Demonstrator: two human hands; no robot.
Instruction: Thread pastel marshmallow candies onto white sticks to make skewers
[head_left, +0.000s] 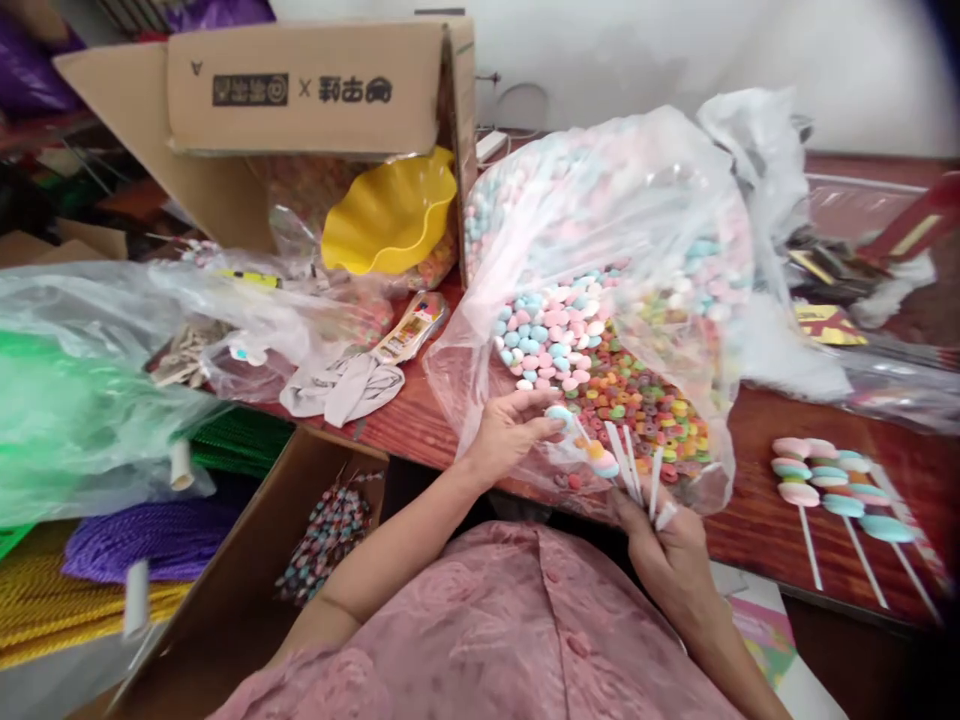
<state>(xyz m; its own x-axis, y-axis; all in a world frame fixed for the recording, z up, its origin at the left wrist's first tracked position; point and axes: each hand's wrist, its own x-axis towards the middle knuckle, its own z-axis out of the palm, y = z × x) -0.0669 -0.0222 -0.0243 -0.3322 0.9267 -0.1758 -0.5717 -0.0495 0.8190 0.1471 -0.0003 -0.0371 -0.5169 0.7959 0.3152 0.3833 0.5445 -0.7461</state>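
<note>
My left hand pinches a pale blue and white candy piece between thumb and fingertips. In my right hand is a bunch of thin white sticks, held upright in the fist. One stick leans left and carries an orange ring and a pink-blue candy, close to my left fingertips. Both hands are in front of an open clear plastic bag. Inside it lie pastel oval candies and small multicoloured ring candies.
Finished-looking candy sticks lie on the red-brown table at right. A cardboard box holding a yellow wavy bowl stands at back left. Before it is a grey cloth. Lower left, another box contains strung beads.
</note>
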